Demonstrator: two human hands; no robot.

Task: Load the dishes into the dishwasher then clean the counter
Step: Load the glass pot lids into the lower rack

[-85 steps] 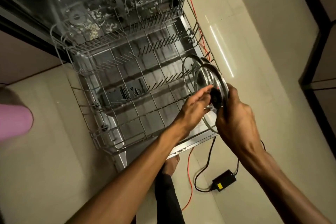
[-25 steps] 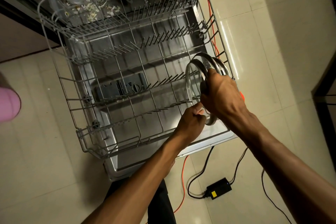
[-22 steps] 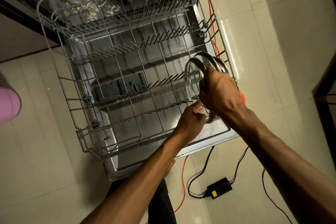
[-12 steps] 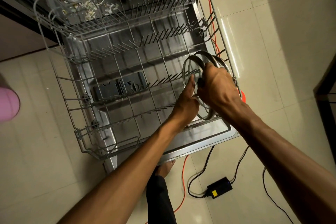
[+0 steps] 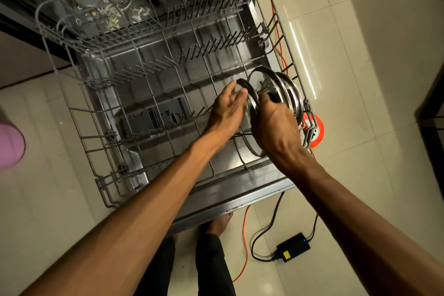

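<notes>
Both bare forearms stretched far forward, converging to the right. Left hand (image 5: 227, 109) palm down, fingers (image 5: 241, 94) loosely curled, thumb forward. Right hand (image 5: 274, 122) knuckles up, fingers curled under, gripping.

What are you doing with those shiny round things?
A person is loading pot lids into the pulled-out lower dishwasher rack. The left hand touches the rim of the nearest glass lid, while the right hand grips it from the other side near the black knob. More lids stand on edge behind it, at the rack's right side. The rest of the rack holds no dishes.
</notes>
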